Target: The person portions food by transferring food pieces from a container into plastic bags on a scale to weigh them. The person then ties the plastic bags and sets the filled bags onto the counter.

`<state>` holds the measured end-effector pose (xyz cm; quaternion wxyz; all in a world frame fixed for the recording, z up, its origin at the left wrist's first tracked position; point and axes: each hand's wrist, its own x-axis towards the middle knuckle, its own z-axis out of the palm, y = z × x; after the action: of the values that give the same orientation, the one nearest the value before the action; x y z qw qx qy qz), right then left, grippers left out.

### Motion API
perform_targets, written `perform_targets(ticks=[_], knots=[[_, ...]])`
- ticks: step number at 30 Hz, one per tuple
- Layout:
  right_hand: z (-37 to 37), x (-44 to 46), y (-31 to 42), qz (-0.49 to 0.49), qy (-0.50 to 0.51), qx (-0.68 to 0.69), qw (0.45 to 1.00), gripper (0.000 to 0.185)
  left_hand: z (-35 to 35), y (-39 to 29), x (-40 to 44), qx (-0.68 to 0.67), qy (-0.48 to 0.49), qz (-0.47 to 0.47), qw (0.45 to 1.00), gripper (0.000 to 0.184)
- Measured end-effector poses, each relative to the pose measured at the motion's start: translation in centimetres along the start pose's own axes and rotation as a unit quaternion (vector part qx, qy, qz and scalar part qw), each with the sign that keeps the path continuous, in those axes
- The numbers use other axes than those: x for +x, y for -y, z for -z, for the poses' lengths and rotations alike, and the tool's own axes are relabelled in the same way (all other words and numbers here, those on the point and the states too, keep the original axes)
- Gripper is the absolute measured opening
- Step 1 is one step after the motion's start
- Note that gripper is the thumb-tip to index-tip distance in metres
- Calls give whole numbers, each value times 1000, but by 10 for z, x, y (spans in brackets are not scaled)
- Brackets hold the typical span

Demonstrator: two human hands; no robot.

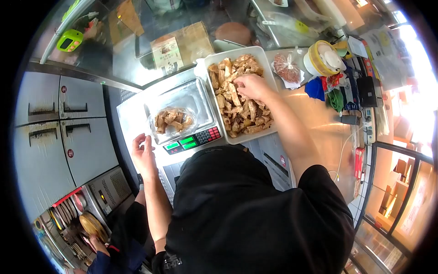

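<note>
My right hand (250, 86) is inside a white rectangular tray (269, 64), its fingers curled down onto the brown chunks of cooked meat (248, 109) that fill it. Its fingertips close around a chunk there, partly hidden by the hand. Left of the tray stands a digital scale (211, 135) with green displays and a metal pan. On the pan, a clear plastic bag (189, 113) holds a smaller heap of the same chunks. My left hand (143, 153) hovers by the scale's near left corner, fingers apart, with nothing in it.
A glass case (132, 68) with a cardboard box inside borders the far side. Right of the tray lie a tied bag of reddish food (286, 68) and a yellow-rimmed tub (315, 61). At lower left, another person's hand (98, 245) is near hanging utensils. Cabinets (43, 150) stand left.
</note>
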<state>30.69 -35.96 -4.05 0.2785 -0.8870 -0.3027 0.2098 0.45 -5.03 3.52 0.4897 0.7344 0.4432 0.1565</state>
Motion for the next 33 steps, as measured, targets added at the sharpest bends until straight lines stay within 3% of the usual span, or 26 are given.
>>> perform_targets(ticks=[1,4,8,11,16,19,22,25,28,33], knots=[[6,-2,4,-25,16,21,999,34,1,-1,2,1,2,-2,1000,27],[-1,11,-5,-8,-101,36,994,31,3,-4,7,-2,5,-9,1000,27],[-6,44,-6,-68,-174,6,982,32,9,-5,9,3,7,-15,1000,27],[25,59,-17,-97,-214,57,970,34,16,-1,11,-5,0,-11,1000,27],[82,49,-61,-69,-326,-1,943,33,27,4,9,-3,-16,-10,1000,26],[96,34,-66,-74,-312,-36,947,32,27,9,7,-6,-15,16,1000,26],[83,29,-71,-23,-224,-48,973,38,23,14,5,-11,-6,13,1000,26],[56,29,-64,-15,-111,-180,977,38,18,12,7,-21,3,10,1000,25],[44,22,-43,-43,-61,-241,968,34,17,3,7,-17,-1,7,1000,24],[30,22,-43,-50,-92,-270,957,25,14,-6,6,-2,-7,-2,1000,25]])
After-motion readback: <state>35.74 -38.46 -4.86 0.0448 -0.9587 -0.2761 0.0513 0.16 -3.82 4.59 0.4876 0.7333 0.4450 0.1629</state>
